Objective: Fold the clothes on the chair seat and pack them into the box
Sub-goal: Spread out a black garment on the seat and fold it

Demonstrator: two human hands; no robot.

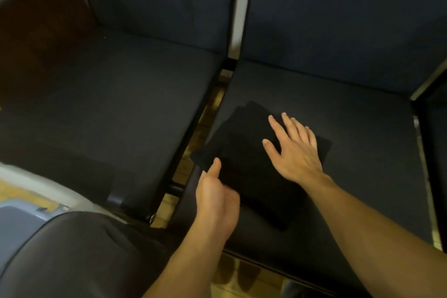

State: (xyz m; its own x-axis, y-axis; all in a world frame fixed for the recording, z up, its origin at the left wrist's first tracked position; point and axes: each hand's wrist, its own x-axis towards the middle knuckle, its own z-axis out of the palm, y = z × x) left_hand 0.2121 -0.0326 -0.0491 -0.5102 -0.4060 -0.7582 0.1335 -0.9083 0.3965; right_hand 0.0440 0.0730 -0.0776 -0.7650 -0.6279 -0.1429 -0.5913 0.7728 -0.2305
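Observation:
A black garment (244, 150), folded into a flat rectangle, lies on the dark seat of the right chair (358, 143), with one corner hanging over the seat's left edge. My right hand (292, 150) lies flat on top of the garment with its fingers spread. My left hand (217, 198) holds the garment's near left edge, thumb on top and fingers tucked under the cloth. At the bottom left a pale grey box (14, 220) shows partly, its inside mostly hidden by my leg.
A second dark chair (108, 109) stands to the left, seat bare, with a narrow gap between the two seats showing a wooden floor (208, 113). My dark-trousered knee (79, 256) fills the lower left. Chair backs rise along the top.

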